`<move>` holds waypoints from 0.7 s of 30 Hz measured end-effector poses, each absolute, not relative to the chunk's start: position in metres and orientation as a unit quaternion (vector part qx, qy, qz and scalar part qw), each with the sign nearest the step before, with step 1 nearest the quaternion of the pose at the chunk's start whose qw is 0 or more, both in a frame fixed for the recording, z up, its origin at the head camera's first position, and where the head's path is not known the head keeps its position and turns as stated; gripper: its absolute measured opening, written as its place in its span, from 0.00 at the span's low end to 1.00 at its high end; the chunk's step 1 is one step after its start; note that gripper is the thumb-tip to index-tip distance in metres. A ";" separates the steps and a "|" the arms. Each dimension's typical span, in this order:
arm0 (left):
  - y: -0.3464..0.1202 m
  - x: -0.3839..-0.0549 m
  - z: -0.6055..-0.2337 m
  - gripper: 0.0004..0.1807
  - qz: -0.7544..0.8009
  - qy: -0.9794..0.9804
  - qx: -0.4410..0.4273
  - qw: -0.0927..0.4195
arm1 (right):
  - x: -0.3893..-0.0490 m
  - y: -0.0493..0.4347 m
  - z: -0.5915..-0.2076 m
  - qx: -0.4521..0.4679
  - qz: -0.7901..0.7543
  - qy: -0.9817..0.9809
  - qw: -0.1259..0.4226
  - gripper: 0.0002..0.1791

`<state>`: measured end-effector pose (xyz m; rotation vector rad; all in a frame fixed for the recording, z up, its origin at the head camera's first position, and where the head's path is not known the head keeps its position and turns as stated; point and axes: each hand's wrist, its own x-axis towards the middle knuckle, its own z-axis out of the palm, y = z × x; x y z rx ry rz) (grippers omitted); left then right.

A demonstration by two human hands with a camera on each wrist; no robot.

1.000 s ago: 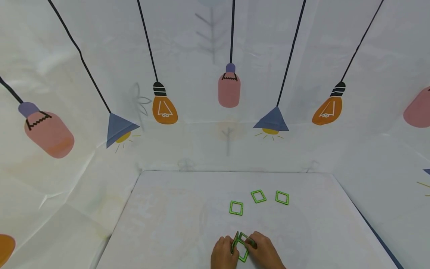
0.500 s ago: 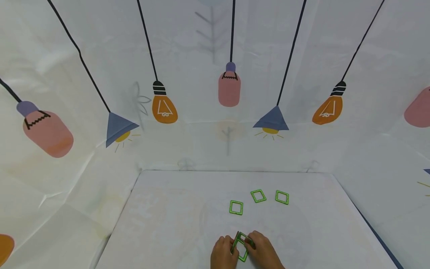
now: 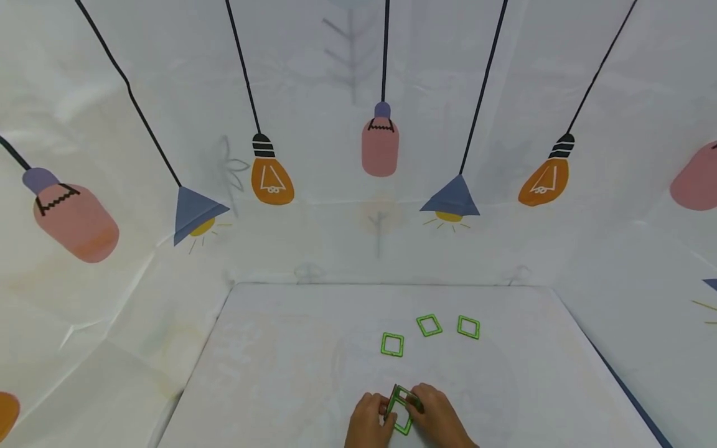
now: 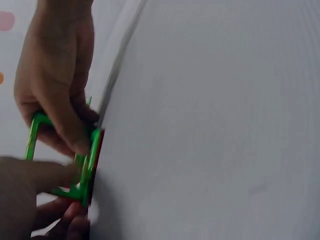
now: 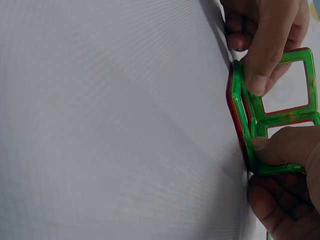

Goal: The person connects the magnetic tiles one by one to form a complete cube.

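Note:
Several green square frame-like magnetic tiles stand joined between my hands near the front of the table. One tile (image 3: 403,430) lies low in front, and others rise around it at angles, their edges showing red in the wrist views. From the left, my left hand (image 3: 368,423) pinches an upright tile (image 3: 392,400) between thumb and fingers. My right hand (image 3: 440,417) holds the opposite side, its thumb (image 5: 280,145) pressed on the frame and its fingers curled below. In the right wrist view a tile (image 5: 312,80) angles off beside the left thumb. Fingers partly hide the joins.
Three loose green square tiles lie farther back on the white table (image 3: 280,361): one tile (image 3: 392,345) nearer, one tile (image 3: 429,325) turned, one tile (image 3: 468,327) at right. White sheeting (image 3: 336,242) with printed lamps surrounds the table.
The left upright tile's top has closed against the tile behind it, where a small gap showed earlier. My left hand has eased slightly left. The loose tiles keep their places.

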<state>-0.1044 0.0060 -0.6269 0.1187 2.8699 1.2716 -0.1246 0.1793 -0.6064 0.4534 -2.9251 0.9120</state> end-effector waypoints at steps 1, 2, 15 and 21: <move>0.002 -0.105 -0.626 0.17 0.414 0.909 0.054 0.018 | -0.125 0.180 -0.606 0.148 0.297 -0.943 0.024 0.10; -0.002 -0.105 -0.625 0.21 0.426 0.901 0.071 0.034 | -0.125 0.180 -0.606 0.149 0.299 -0.942 0.027 0.10; -0.035 -0.130 -0.613 0.14 0.572 0.804 0.141 0.078 | -0.126 0.184 -0.609 0.154 0.313 -0.937 0.018 0.09; -0.029 -0.149 -0.613 0.15 0.516 0.818 0.251 0.032 | -0.129 0.185 -0.611 0.176 0.313 -0.933 0.028 0.09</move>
